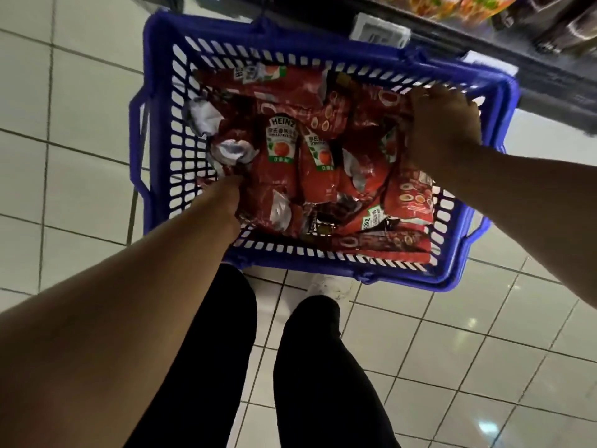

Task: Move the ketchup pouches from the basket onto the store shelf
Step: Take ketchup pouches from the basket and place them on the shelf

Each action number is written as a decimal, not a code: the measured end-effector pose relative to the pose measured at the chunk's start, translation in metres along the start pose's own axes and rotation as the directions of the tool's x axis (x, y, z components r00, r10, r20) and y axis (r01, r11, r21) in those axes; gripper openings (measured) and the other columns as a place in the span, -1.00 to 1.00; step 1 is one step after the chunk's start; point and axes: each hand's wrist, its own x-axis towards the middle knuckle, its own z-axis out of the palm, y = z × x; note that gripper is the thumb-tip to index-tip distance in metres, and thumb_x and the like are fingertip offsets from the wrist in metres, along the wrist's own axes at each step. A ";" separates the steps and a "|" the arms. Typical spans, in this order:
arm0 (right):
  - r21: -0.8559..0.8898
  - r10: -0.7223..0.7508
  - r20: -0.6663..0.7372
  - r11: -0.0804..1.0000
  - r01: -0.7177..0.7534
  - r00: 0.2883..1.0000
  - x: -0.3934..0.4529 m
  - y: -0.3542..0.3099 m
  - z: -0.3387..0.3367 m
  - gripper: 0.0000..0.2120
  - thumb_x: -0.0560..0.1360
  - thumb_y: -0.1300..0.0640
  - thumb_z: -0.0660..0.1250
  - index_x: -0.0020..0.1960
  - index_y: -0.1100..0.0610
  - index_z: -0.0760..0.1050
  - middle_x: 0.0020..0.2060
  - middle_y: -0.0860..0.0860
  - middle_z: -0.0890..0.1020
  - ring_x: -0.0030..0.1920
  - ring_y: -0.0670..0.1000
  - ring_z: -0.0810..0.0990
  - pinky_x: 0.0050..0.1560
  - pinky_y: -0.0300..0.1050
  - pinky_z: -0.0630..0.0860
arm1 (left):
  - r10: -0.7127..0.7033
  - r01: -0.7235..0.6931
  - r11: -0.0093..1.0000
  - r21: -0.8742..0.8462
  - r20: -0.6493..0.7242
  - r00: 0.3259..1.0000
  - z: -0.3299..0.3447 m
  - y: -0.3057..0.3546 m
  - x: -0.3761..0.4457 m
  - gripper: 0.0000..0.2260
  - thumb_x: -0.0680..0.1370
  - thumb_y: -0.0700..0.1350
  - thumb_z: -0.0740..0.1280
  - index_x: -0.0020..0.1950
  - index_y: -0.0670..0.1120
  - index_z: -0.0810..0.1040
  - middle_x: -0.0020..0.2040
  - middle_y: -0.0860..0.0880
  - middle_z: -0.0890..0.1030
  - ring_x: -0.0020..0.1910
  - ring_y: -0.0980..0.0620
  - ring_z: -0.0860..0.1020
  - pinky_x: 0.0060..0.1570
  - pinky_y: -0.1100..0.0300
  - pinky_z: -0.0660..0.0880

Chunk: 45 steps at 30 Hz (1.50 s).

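Step in hand: pick-up. The red foil ketchup pouches (297,163) are seen heaped inside the blue slatted plastic basket (155,130) on the white tiled floor (80,92). The right hand (442,124) is closed round pouch tops at the basket's far side. The left hand (231,192) is buried among pouches; its grip cannot be told. Next, a lift to the dark store shelf (533,76) is judged necessary.

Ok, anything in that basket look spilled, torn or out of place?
No spill or tear visible. The Heinz ketchup pouches lie jumbled in the blue basket, facing different ways, some crumpled. Both hands reach in: left hand, right hand gripping pouches.
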 end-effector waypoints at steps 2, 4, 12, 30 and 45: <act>0.139 0.014 0.012 0.990 -0.016 1.000 -0.010 0.001 -0.014 -0.62 0.62 -0.09 0.23 0.26 0.19 0.47 0.19 0.29 0.58 0.19 0.36 0.54 0.12 0.15 0.48 | -0.011 0.013 1.000 -0.025 0.085 0.996 -0.007 0.003 -0.024 -0.89 0.53 -0.27 0.26 -0.12 -0.15 0.57 -0.35 0.00 0.66 -0.51 0.11 0.56 -0.61 0.36 0.37; 0.283 0.004 0.049 0.959 -0.018 0.999 -0.033 0.001 -0.030 -0.61 0.63 -0.13 0.21 0.23 0.17 0.48 0.09 0.28 0.62 0.08 0.33 0.60 -0.03 0.07 0.49 | -0.033 0.035 0.999 -0.016 0.123 0.992 -0.020 0.003 -0.050 -0.78 0.32 -0.37 0.19 -0.13 -0.16 0.51 -0.31 -0.05 0.61 -0.47 0.10 0.42 -0.64 0.35 0.18; 0.735 0.177 0.357 0.552 -0.393 0.917 -0.160 -0.021 -0.062 -0.63 0.60 -0.17 0.26 0.27 0.03 0.54 -0.01 -0.01 0.71 -0.08 0.03 0.69 -0.10 -0.05 0.63 | -0.131 0.132 0.991 0.004 0.102 0.986 -0.007 0.021 -0.102 -0.89 0.53 -0.17 0.30 0.01 -0.13 0.58 -0.06 -0.12 0.68 -0.08 -0.08 0.66 -0.16 0.06 0.64; 0.705 -0.030 0.605 -0.445 -0.553 0.796 -0.202 -0.042 -0.128 -0.53 0.37 0.28 0.48 0.27 0.13 0.58 0.10 0.09 0.72 0.09 0.16 0.71 0.00 0.22 0.64 | 0.035 -0.071 0.990 0.124 0.268 0.963 -0.040 0.040 -0.217 -0.65 0.46 -0.27 0.33 0.25 -0.14 0.56 0.07 -0.16 0.71 0.08 -0.23 0.68 0.06 -0.22 0.59; 0.597 -0.181 0.245 -0.746 -0.295 0.952 -0.353 -0.029 -0.474 -0.65 0.47 -0.02 0.33 0.13 0.17 0.64 0.10 0.23 0.66 0.12 0.24 0.63 0.34 0.33 0.42 | 0.638 -0.783 0.616 -0.084 0.637 0.433 0.022 0.151 -0.639 -0.49 0.35 -0.34 0.43 0.28 -0.10 0.50 0.09 -0.07 0.69 0.09 -0.08 0.66 0.12 0.02 0.58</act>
